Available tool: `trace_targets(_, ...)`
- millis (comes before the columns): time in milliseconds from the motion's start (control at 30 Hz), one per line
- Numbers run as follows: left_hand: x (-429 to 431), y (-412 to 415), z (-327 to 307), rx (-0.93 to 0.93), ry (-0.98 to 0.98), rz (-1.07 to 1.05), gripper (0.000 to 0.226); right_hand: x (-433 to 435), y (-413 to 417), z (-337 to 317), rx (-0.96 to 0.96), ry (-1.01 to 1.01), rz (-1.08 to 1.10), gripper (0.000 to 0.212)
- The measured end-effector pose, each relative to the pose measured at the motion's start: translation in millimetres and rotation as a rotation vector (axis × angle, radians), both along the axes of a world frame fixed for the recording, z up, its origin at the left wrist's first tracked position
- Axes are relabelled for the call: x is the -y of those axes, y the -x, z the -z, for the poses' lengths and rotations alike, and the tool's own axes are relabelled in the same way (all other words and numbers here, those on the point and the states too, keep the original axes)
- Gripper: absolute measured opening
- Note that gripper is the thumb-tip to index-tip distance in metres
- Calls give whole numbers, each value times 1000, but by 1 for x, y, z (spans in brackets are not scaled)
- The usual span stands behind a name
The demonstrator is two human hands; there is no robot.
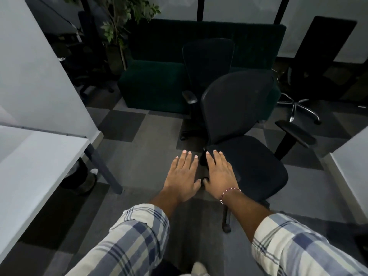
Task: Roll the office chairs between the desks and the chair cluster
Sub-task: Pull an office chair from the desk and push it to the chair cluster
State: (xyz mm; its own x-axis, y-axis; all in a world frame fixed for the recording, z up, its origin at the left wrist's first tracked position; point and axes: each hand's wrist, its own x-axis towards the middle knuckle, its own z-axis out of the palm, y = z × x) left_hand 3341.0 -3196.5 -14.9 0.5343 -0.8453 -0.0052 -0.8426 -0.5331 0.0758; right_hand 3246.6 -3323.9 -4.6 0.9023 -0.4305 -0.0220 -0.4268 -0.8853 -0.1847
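The fingers [186, 158] of the left hand [182, 176] are spread flat and extended, with nothing clasped; they are seen over the carpet [143, 156], just at nine o'clock of the near chair's seat edge. The fingers [218, 158] of the right hand [219, 174] are likewise held apart and straight, laid over the left edge of the seat; whether they press on the fabric or hover just above it cannot be told. The two thumbs are almost met between the hands. A red-and-white thread bracelet [229, 193] is worn on the right wrist, and both forearms are covered by plaid sleeves [135, 242].

The near office chair [249, 156], black, is placed at the centre of the view, its backrest turned toward twelve o'clock and its seat toward the person; one armrest [296, 132] is seen at three o'clock of the seat. A second black office chair [208, 62] is stood directly behind it at twelve o'clock, before a dark green sofa [153, 84]. A third chair with a chrome base [298, 108] is found at two o'clock. A white desk [35, 166] is set at nine o'clock, and a potted plant [119, 22] at eleven o'clock.
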Motion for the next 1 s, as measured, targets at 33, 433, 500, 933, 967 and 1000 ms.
trace_targets(33,9,-18,-4,10,17,-1,80,7,-17,-3,28,-13,12,91)
trace_targets(433,94,-211,-13,-25,172,124,71,63,-196,-5,151,-31,174,80)
trace_targets(500,108,-244,-15,-8,153,177,70,70,-224,-8,186,-31,236,79)
trace_targets(933,261,-361,-39,36,205,353,74,197,-316,-35,376,42,433,45)
trace_targets(967,272,-368,-39,38,205,360,74,209,-323,-38,390,44,449,42)
trace_targets(1000,285,-375,-39,47,207,378,73,222,-331,-41,403,41,475,40)
